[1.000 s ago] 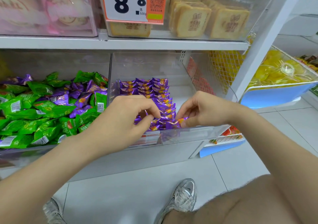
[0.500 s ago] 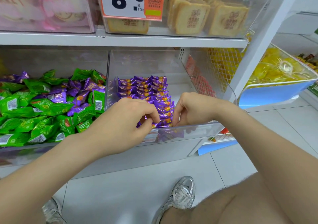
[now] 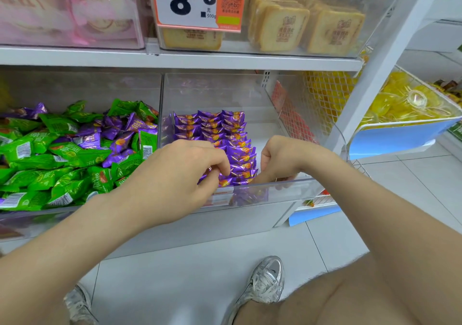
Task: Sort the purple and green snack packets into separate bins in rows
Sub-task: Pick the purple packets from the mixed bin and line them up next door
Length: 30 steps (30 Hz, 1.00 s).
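Purple snack packets [image 3: 212,127] lie in neat rows in the right clear bin [image 3: 307,187]. In the left clear bin [image 3: 30,218], green packets [image 3: 62,150] are heaped with loose purple packets [image 3: 112,131] mixed in. At the front of the rows, my left hand [image 3: 180,174] pinches the left end of a purple packet [image 3: 238,174] between thumb and curled fingers. My right hand [image 3: 280,159] is at that packet's right end with its fingers curled downward. The bin's front rim partly hides those fingertips, so I cannot tell if they hold it.
Above is a shelf [image 3: 175,58] with bread packs [image 3: 282,25], pink packs [image 3: 70,10] and a price sign [image 3: 197,2]. Right of the bins are a white upright post [image 3: 380,75] and a blue-fronted bin of yellow sweets [image 3: 405,105]. My shoes [image 3: 265,282] stand on the tiled floor below.
Both hands lowered a purple packet into the front of the row. My right hand then slid slightly right and dipped its fingers behind the bin's front rim; my left hand stayed pinched.
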Tool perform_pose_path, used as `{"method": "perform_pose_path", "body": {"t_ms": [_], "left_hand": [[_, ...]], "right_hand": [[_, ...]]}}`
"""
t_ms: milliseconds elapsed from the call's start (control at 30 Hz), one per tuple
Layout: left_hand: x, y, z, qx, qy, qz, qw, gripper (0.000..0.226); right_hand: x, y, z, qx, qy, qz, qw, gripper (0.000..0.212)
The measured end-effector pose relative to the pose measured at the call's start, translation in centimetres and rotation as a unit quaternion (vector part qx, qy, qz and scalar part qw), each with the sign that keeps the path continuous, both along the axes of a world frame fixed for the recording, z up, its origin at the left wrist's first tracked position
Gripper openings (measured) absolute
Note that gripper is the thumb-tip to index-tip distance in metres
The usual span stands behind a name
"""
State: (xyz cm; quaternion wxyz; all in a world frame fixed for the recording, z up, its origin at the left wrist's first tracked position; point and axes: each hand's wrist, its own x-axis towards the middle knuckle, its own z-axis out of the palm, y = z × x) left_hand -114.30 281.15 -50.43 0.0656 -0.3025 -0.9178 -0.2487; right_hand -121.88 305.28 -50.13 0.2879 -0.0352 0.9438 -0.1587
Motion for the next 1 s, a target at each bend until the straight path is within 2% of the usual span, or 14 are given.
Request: {"method": "perform_pose_path", "body": {"t_ms": [67,133,200,267,333,467,567,633,767,867,1000], "left_hand": [[0.0,-0.4,0.1,-0.006,0.028,-0.002,1.000,0.022],[0.2,-0.9,0.6,-0.007,0.066,0.015,0.998,0.016],[0.6,-1.6,1.5,0.021,0.089,0.074,0.993,0.008],[0.8,-2.9,2.3,0.054,0.084,0.173,0.980,0.005],[0.2,-5.3,2.8,0.029,0.033,0.244,0.969,0.008],[-1.6,-11.4,2.9,-0.120,-0.106,0.277,0.947,0.012],[-2.9,-14.1,2.2,-0.192,-0.115,0.272,0.936,0.033],[-4.1,-15.1,1.9,-0.198,-0.093,0.268,0.938,0.042],[-7.2,-15.7,0.9,-0.162,-0.091,0.192,0.964,0.041],[-9.2,-15.0,0.4,-0.164,-0.153,0.134,0.965,0.079],[-11.4,-14.9,-1.2,-0.185,-0.175,0.114,0.960,0.100]], "right_hand": [[0.4,0.2,0.8,-0.007,0.049,0.002,0.999,0.042],[1.0,-0.2,1.6,-0.030,0.137,0.026,0.990,0.028],[2.0,-1.8,2.4,-0.100,0.216,0.034,0.971,0.010],[3.3,-4.5,3.2,-0.170,0.282,0.041,0.943,0.001],[4.5,-7.5,3.8,-0.209,0.330,0.069,0.918,0.005],[5.2,-12.3,3.5,-0.215,0.378,0.153,0.887,0.014],[4.1,-14.9,2.4,-0.183,0.378,0.169,0.892,0.017],[3.1,-16.2,1.8,-0.169,0.364,0.146,0.904,0.016],[1.0,-18.4,1.2,-0.232,0.240,0.000,0.943,0.014],[0.3,-18.8,1.3,-0.306,0.168,-0.115,0.930,0.018],[0.0,-18.6,1.3,-0.364,0.119,-0.180,0.906,0.021]]}}
